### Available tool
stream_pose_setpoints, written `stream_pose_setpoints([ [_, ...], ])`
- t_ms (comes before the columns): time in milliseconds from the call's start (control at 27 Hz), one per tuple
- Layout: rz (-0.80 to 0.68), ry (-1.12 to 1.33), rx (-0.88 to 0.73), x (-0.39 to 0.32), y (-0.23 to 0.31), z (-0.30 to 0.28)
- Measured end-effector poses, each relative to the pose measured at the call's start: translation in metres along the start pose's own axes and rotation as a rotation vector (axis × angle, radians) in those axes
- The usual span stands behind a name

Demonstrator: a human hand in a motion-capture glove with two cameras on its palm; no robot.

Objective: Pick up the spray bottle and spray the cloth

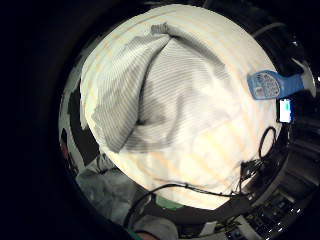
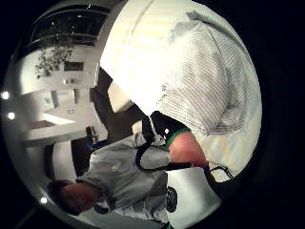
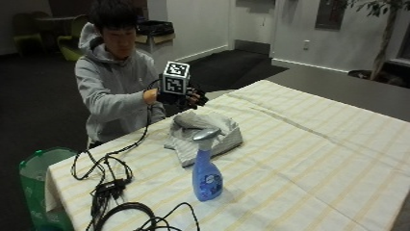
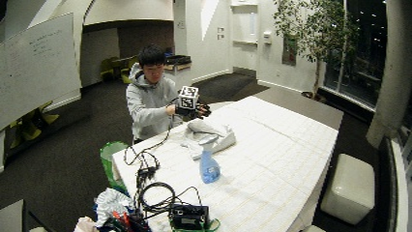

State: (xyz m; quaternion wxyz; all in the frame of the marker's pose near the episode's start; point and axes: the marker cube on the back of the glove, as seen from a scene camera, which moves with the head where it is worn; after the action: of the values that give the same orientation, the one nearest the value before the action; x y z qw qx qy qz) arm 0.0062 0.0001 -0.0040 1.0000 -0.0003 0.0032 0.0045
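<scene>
A person seated at the near end of a counter [image 3: 333, 159] draped in a pale striped covering raises the gloved right hand [image 3: 192, 97] above the counter's edge, palm turned toward the work ahead. The grip holds nothing; whether its fingers are spread or curled cannot be told from these views.

The spray bottle [image 3: 206, 169], blue with a pale trigger head, stands upright on the counter, well apart from the hand and toward the long side edge nearest the outside camera. It appears untouched, so the pick-up judged from this moment has not begun.

The cloth [image 3: 204, 134], a grey-striped piece bunched into a loose heap, lies between the person and the bottle, close to the end edge where the person sits. Its place directly under the raised hand fits a layout in which the target sits within easy reach and the bottle just beyond it.

A tangle of black cables [image 3: 108, 187] trails across the counter's corner beside the person, next to a green bin [image 3: 38, 166] on the floor. Most of the counter's far half lies bare, leaving open room past the bottle. The reach likely has to pass over or around the cloth heap, and the bottle's nearness to the side edge leaves little margin if it is knocked.
</scene>
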Motion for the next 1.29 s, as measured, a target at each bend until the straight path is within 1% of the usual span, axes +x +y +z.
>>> stream_pose_setpoints([
  [703,0.032,0.019,0.015,0.027,0.013,-0.011],
  [961,0.065,0.017,0.03,0.036,0.029,-0.012],
  [1294,0.134,0.042,0.094,0.079,0.059,-0.022],
])
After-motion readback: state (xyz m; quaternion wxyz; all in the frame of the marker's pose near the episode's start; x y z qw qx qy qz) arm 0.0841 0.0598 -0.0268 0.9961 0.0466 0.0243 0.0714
